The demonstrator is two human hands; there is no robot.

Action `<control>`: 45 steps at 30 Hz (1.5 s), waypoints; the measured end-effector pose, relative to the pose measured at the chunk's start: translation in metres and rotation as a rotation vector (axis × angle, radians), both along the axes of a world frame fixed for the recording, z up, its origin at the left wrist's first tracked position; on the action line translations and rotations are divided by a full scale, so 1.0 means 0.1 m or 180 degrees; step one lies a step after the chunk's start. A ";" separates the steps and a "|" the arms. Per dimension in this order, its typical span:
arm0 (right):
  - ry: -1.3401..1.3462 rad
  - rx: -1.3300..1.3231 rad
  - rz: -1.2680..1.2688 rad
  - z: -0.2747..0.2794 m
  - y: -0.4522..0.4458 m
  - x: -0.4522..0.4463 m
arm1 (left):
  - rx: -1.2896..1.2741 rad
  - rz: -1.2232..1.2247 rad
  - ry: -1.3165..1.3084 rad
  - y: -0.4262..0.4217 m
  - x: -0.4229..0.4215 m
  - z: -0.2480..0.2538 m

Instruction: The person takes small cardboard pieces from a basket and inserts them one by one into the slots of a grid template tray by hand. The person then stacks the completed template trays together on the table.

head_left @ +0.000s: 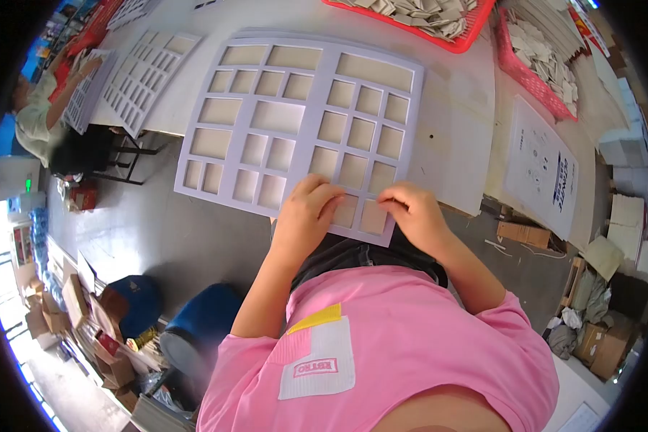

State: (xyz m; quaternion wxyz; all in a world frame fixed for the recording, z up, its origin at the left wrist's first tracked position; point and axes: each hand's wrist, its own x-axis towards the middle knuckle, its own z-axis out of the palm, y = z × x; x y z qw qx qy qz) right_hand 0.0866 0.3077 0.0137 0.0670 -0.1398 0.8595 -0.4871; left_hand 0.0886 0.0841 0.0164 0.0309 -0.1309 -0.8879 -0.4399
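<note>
A white frame board (302, 122) with many rectangular openings lies on the table, its near edge reaching past the table's edge toward my body. Beige pieces show in most of the openings. My left hand (308, 212) rests on the board's near part, fingers curled and pressed together beside a lower opening. Across from it, my right hand (408, 209) has thumb and fingers pinched at the board's right edge, by the lowest right opening. What either hand holds, if anything, is too small to make out.
Red basket (457, 45) and pink basket (522, 81) hold beige pieces at the back right. A printed sheet (540, 169) lies at right. Further frame boards (147, 79) and a co-worker (39, 119) are at left. Blue barrels (201, 327) stand on the floor.
</note>
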 end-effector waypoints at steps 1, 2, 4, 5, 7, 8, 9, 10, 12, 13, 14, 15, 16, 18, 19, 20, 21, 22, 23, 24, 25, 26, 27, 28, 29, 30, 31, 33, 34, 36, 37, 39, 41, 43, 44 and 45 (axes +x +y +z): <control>0.0266 0.0046 0.0018 -0.03 -0.03 0.05 | 0.0100 0.0095 -0.0017 -0.01 0.00 0.01; 0.0537 0.0114 -0.0030 -0.08 -0.06 0.10 | 0.0202 0.0199 -0.0033 -0.03 0.00 0.01; 0.1088 0.0269 -0.0098 -0.16 -0.09 0.17 | 0.0346 0.0424 0.0049 -0.07 0.01 0.07; 0.1138 0.0395 -0.0128 -0.16 -0.11 0.22 | 0.0426 0.0551 0.0091 -0.11 0.01 0.09; 0.1234 0.0639 -0.0168 -0.14 -0.15 0.28 | 0.0461 0.0739 0.0309 -0.21 0.00 0.07; 0.1275 0.0756 -0.0054 -0.17 -0.12 0.28 | 0.0476 0.0903 0.0370 -0.27 0.02 0.05; 0.1179 0.0651 -0.0096 -0.17 -0.11 0.28 | 0.0487 0.1071 0.0434 -0.32 0.03 0.04; 0.1081 0.0541 -0.0146 -0.16 -0.10 0.28 | 0.0473 0.1294 0.0415 -0.38 0.05 0.05; 0.0968 0.0428 -0.0377 -0.16 -0.06 0.25 | 0.0190 0.1670 0.0690 -0.56 0.06 0.02; 0.0947 0.0416 -0.0565 -0.19 -0.03 0.23 | 0.0044 0.1846 0.0847 -0.68 0.05 -0.01; 0.0934 0.0391 -0.0768 -0.23 -0.01 0.21 | -0.0159 0.2049 0.0933 -0.84 0.04 -0.06; 0.0653 0.0110 -0.0973 -0.27 0.00 0.19 | -0.0359 0.2245 0.1033 -1.02 0.00 -0.13; 0.0379 -0.0177 -0.1167 -0.31 0.02 0.16 | -0.0551 0.2442 0.1142 -1.21 -0.06 -0.19; -0.0111 -0.0497 -0.1329 -0.55 0.13 0.11 | -0.0800 0.2424 0.1154 -1.58 -0.25 -0.21; -0.0146 -0.0489 -0.1339 -0.64 0.15 0.08 | -0.0924 0.2406 0.1159 -1.79 -0.39 -0.23; -0.0193 -0.0478 -0.1347 -0.71 0.15 0.06 | -0.0797 0.2145 0.0761 -2.15 -0.59 -0.34; -0.0246 -0.0465 -0.1344 -0.80 0.15 0.03 | -0.0683 0.1887 0.0358 -2.56 -0.85 -0.50; -0.0028 -0.0229 -0.1182 -0.92 0.15 -0.02 | -0.0587 0.1766 -0.0056 -2.72 -1.02 -0.63; 0.0188 -0.0077 -0.1063 -0.96 0.12 -0.07 | -0.0513 0.1654 -0.0472 -2.88 -1.20 -0.75; 0.0406 0.0072 -0.0963 -0.98 0.08 -0.10 | -0.0450 0.1657 -0.0903 -2.95 -1.36 -0.83; 0.0625 0.0231 -0.0885 -1.02 0.04 -0.14 | -0.0387 0.1642 -0.1334 -2.96 -1.53 -0.81; 0.0302 0.0049 -0.1235 -1.10 0.00 -0.17 | -0.0046 0.1582 -0.1481 -2.93 -1.64 -0.84; 0.0198 -0.0054 -0.1205 -1.07 -0.02 -0.21 | 0.0292 0.1487 -0.1651 -2.81 -1.67 -0.87; 0.0089 -0.0145 -0.1188 -1.01 -0.02 -0.22 | 0.0630 0.1368 -0.1842 -2.73 -1.70 -0.88; -0.0029 -0.0223 -0.1172 -0.93 -0.01 -0.20 | 0.0590 0.1199 -0.1999 -2.70 -1.73 -0.84; -0.0392 -0.0733 -0.1393 -0.78 -0.03 -0.18 | 0.0548 0.1040 -0.2169 -2.69 -1.71 -0.76; -0.0747 -0.1257 -0.1596 -0.59 -0.07 -0.18 | 0.0501 0.0889 -0.2343 -2.67 -1.68 -0.65; -0.1131 -0.1832 -0.1996 -0.42 -0.06 -0.18 | 0.0530 0.1177 -0.2434 -2.31 -1.39 -0.22; -0.1175 -0.1856 -0.2191 -0.40 -0.01 -0.18 | 0.0570 0.1118 -0.2463 -2.38 -1.32 -0.30; -0.1367 -0.2010 -0.2548 -0.20 0.13 -0.19 | 0.0692 0.1066 -0.2455 -2.50 -1.06 -0.48; -0.1742 -0.2118 -0.2211 -0.13 0.28 -0.21 | 0.0771 0.1064 -0.2413 -2.48 -0.88 -0.57; -0.2489 -0.2308 -0.1498 -0.11 0.57 -0.20 | 0.1225 0.1162 -0.2636 -2.35 -0.59 -0.67; -0.2398 -0.2171 -0.1448 -0.16 0.59 -0.16 | 0.1984 0.1318 -0.3152 -2.21 -0.43 -0.67; -0.2079 -0.1966 -0.1346 -0.22 0.58 -0.12 | 0.2154 0.1325 -0.2807 -2.10 -0.36 -0.64; -0.2038 -0.2105 -0.1378 -0.19 0.61 -0.10 | 0.2244 0.1314 -0.2627 -2.06 -0.36 -0.62; -0.1987 -0.2233 -0.1399 -0.15 0.65 -0.10 | 0.2147 0.1352 -0.2449 -2.05 -0.37 -0.61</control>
